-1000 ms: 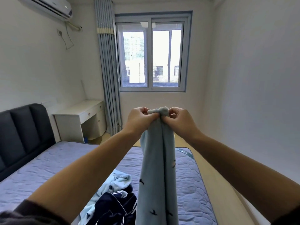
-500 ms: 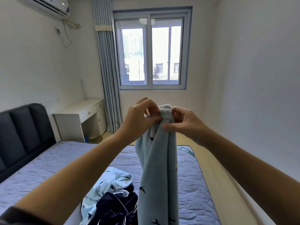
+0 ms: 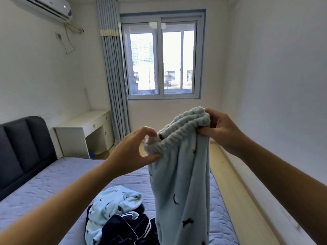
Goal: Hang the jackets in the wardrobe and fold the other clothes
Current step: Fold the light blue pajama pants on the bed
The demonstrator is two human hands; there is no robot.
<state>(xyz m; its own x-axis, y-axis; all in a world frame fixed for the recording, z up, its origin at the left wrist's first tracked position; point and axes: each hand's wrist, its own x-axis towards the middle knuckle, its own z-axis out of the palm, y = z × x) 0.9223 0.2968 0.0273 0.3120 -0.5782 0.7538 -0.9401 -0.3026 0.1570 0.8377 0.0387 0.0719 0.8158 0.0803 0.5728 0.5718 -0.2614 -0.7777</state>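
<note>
I hold a pair of pale blue fleece trousers (image 3: 182, 183) up in front of me, over the foot end of the bed (image 3: 44, 183). My right hand (image 3: 219, 131) is curled round the higher end of the ribbed elastic waistband (image 3: 185, 124), bunching it. My left hand (image 3: 131, 151) pinches the lower end between thumb and fingers, so the waistband slopes down towards the bed's headboard (image 3: 23, 144) side. The legs hang straight down with small dark figures printed on them, and their lower ends run out of the bottom of the view.

On the mattress, just beside the hanging legs, lies a crumpled pale blue patterned garment (image 3: 109, 204) with a navy garment with white piping (image 3: 123, 230) partly on top of it at the near edge. From that heap to the dark padded headboard the quilted surface lies flat.

Beyond the bed's far edge stands a white desk (image 3: 85, 128), beside it a striped blue curtain (image 3: 113, 76) next to the window (image 3: 162, 59). An air conditioner (image 3: 44, 6) is mounted high on the wall above the headboard. Off the foot of the bed a strip of pale floor (image 3: 235, 183) runs between the mattress edge and the bare white wall (image 3: 274, 85).
</note>
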